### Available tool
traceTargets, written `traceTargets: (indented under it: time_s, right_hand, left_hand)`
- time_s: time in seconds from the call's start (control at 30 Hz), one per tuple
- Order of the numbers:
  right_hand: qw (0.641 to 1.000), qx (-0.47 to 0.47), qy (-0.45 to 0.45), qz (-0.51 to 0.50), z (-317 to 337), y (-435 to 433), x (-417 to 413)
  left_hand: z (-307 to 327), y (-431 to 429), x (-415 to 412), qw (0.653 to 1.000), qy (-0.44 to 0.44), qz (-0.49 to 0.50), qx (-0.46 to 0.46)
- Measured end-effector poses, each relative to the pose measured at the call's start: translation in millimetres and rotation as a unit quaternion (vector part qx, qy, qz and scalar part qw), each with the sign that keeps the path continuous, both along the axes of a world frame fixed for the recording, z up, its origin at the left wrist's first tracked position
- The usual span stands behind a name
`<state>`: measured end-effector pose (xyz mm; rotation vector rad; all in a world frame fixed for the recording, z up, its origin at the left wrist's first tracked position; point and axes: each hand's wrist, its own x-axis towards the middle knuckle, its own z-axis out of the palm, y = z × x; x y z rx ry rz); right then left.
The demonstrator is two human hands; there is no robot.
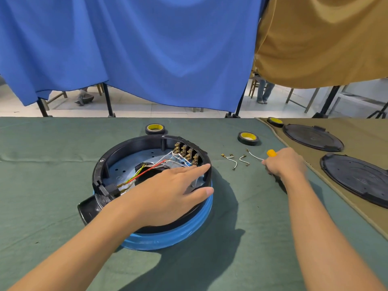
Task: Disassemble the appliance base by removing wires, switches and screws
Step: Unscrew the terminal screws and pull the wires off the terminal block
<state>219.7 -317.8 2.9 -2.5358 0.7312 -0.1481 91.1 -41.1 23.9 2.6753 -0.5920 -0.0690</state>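
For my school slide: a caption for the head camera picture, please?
Left hand rests on the open appliance base; right hand grips a yellow-handled tool beside loose wires.

appliance base (pixel 105 164): black plastic, glossy blue band | table cloth (pixel 52 185): matt green | terminals (pixel 186 152): probably brass

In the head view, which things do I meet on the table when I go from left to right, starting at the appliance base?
From the left: appliance base → loose white wires → right hand gripping the yellow-handled screwdriver → nearer black round cover.
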Motion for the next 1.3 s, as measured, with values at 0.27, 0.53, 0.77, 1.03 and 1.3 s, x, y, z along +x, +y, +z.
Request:
traceTargets:
  time_s: [0.27,0.53,0.77,1.03,1.3]
  right_hand:
    - [1.000,-0.006,0.010,-0.010,-4,6,0]
    - [0.978,0.125,-0.155,0.058,33,14,-7]
    - [0.824,0.483,-0.228,0.190,67,67,-30]
    - [0.856,0.383,-0.247,0.242,67,97,-39]
    - [0.842,0.286,-0.231,0.394,71,99,-50]
  left_hand:
    - [1,0,0,1.000,0.005,-0.004,-0.008]
    - [3,1,0,0.999,0.030,-0.002,-0.014]
    - [8,-3,-4,0.997,0.067,0.025,-0.028]
    - [5,-1,-3,0.997,0.060,0.052,-0.025]
    - [-6,-16,-4,0.991,-0.025,0.127,0.036]
